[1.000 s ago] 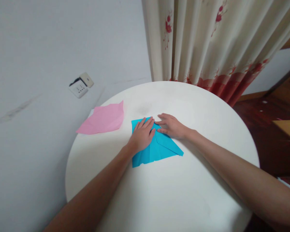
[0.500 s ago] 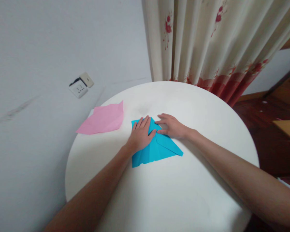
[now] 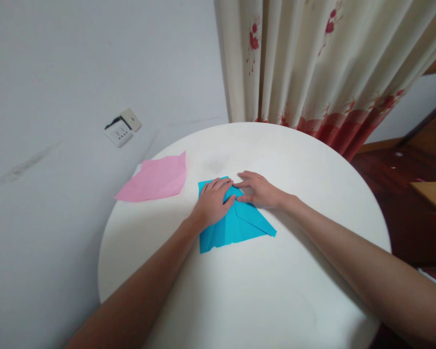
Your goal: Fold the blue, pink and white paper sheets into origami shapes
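Both flat: left hand presses the blue paper, right hand probably pins its far tip.

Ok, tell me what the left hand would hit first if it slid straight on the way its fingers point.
Probably the right hand: the left hand on the folded blue paper sheet points toward its fingertips, nearly touching.

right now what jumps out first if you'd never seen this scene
A bright blue paper, partly folded, lies mid-table on the round white table, with the left hand and right hand both pressed flat on its far end. A pink paper lies at the table's left edge.
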Demonstrator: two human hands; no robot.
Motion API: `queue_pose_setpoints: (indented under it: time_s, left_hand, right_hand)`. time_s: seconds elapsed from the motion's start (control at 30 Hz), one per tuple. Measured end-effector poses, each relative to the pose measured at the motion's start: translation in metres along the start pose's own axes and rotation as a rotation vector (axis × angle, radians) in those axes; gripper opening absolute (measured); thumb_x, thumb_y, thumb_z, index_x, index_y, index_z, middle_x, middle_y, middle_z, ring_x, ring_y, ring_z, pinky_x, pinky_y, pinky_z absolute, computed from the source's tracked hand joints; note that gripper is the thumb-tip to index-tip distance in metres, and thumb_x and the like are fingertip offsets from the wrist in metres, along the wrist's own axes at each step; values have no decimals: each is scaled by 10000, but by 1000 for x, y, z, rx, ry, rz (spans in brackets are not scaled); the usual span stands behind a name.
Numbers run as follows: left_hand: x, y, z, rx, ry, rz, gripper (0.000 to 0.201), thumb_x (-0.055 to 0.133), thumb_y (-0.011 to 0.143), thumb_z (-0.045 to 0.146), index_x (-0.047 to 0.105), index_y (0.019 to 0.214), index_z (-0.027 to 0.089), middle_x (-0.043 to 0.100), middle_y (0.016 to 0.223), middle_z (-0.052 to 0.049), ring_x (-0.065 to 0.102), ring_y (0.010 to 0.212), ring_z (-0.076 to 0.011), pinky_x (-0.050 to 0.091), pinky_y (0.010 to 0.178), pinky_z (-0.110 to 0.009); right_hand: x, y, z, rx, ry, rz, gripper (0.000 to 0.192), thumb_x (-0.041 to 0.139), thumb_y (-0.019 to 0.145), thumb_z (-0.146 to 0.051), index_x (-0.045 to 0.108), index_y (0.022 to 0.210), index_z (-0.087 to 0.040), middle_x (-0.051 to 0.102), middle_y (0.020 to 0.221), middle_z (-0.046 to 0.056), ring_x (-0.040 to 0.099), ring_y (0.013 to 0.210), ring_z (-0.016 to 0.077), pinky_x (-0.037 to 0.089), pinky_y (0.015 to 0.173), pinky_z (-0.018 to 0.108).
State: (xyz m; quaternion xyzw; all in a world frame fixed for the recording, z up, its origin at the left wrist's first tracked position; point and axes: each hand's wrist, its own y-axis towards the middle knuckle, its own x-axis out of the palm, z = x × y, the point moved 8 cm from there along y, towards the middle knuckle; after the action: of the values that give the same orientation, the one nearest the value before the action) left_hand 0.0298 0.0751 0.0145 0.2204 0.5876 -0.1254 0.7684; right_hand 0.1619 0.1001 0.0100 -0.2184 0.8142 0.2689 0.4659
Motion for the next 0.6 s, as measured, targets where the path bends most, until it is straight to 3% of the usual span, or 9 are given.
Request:
queue_pose_setpoints:
  time_s: [0.2,0.43,0.6]
  left_hand:
    - [4,2,-5,-59,-10,-58,485,477,999,433,495,1440,232,414,1610,-77,279,1520,-367,233,1211,-639]
    - [1,1,-5,-77,34,-33,475,489,996,434,510,1425,230,324,1656,-78,212,1542,-372,223,1219,-621]
    - [0,-2,1,-57,55,-14,479,473,1006,419,490,1449,237,416,1603,-83,279,1518,-349,242,1212,-614]
  right_hand:
    - [-2,-1,-2,-8,9,2,539,724,881,-461,679,1338,-179,509,1523,183,420,1446,357,333,1184,520]
    - [-2,-2,-2,-18,1,9,546,732,875,-469,680,1337,-183,515,1517,183,431,1437,363,342,1181,528]
    - [-3,-1,-4,-7,2,-5,550,731,877,-465,679,1340,-174,513,1516,195,429,1439,364,338,1184,519]
